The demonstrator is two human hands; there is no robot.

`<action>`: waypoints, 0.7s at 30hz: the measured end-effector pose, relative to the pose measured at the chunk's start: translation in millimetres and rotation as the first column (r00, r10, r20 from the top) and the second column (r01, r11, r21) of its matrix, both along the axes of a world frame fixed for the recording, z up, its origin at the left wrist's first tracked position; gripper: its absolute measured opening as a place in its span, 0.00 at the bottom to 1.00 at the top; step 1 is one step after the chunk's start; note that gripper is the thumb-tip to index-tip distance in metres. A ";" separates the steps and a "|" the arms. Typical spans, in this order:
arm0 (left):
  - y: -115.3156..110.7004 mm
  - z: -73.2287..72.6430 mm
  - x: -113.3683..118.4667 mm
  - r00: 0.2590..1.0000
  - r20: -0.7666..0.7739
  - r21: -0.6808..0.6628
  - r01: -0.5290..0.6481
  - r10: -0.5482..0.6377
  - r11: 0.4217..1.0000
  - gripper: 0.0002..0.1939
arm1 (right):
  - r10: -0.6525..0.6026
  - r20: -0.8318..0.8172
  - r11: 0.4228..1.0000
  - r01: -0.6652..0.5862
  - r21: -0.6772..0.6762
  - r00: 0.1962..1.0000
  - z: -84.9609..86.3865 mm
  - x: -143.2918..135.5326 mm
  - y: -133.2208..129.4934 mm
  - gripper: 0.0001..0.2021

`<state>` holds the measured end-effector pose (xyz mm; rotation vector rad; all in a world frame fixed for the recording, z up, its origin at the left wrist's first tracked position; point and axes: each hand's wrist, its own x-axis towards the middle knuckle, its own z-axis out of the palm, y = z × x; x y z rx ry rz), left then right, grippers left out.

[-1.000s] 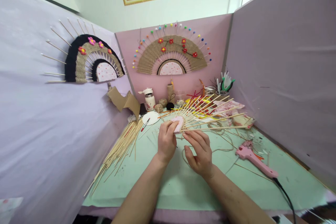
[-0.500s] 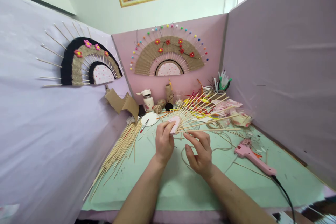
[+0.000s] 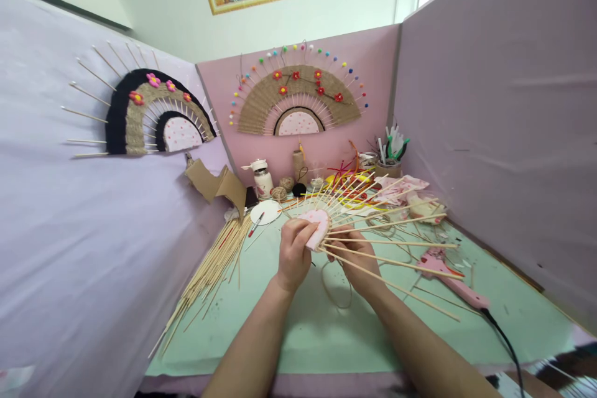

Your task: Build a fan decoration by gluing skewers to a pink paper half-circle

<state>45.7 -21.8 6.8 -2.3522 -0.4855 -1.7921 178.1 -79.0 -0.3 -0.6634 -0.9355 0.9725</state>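
A pink half-round piece (image 3: 317, 228) with thin wooden sticks fanning out from its curved edge is held above the green table. My left hand (image 3: 295, 252) is closed on its flat left side, thumb on top. Behind the sticks, at the right of the piece, is my right hand (image 3: 357, 261), its fingers partly hidden by them; what it grips, if anything, cannot be made out. A loop of twine (image 3: 342, 306) hangs or lies below, between my two hands.
On the green table (image 3: 326, 348), loose sticks (image 3: 209, 273) lie at left and a pink glue gun (image 3: 459, 286) with a black cord at right. Behind are a white disc (image 3: 265, 212), a white bottle (image 3: 262, 180) and twine balls. Two finished fans (image 3: 298, 90) hang on the partitions.
The stick fan has turned, its lower sticks now pointing down to the right across my right forearm. My right hand has moved from in front of the sticks to behind them.
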 end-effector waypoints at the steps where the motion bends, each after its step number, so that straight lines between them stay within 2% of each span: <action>1: 0.0 -0.1 0.1 1.000 -0.005 0.001 0.004 -0.004 1.000 0.22 | -0.008 -0.016 1.000 0.008 -0.020 1.000 -0.6 0.2 0.5 0.11; 3: -0.1 -0.4 0.4 1.000 -0.013 0.004 0.012 -0.012 1.000 0.22 | -0.050 -0.002 0.997 0.050 -0.054 0.999 -1.0 0.6 0.5 0.12; 5: -0.4 -1.1 1.0 1.000 -0.017 0.004 0.017 -0.017 1.000 0.22 | -0.148 0.067 0.988 0.151 -0.045 0.987 0.8 1.1 -1.2 0.12; 9: -0.7 -3.5 2.1 1.000 -0.019 -0.014 0.013 -0.013 1.000 0.21 | -0.397 0.223 0.917 0.379 0.121 0.890 7.9 1.6 -8.2 0.08; 12: -0.6 -5.4 2.4 1.000 -0.014 -0.025 0.022 -0.023 0.999 0.21 | -0.498 0.255 0.863 0.445 0.239 0.829 8.3 1.1 -10.9 0.06; 14: -0.6 -5.4 2.7 0.999 -0.001 -0.039 0.042 -0.042 0.998 0.21 | -0.514 0.257 0.851 0.449 0.273 0.818 7.2 0.2 -10.1 0.06; 17: -0.8 -1.0 4.4 0.994 0.056 -0.084 0.094 -0.090 0.992 0.19 | -0.492 0.266 0.863 0.425 0.273 0.829 13.1 -2.1 -6.4 0.06; 19: -1.0 6.2 6.4 0.984 0.144 -0.152 0.122 -0.100 0.981 0.15 | -0.451 0.317 0.887 0.379 0.263 0.834 26.6 -3.5 -3.1 0.07; 21: -0.5 16.5 8.5 0.958 0.276 -0.287 0.154 -0.073 0.945 0.10 | -0.394 0.413 0.914 0.305 0.266 0.821 47.3 -4.2 1.8 0.08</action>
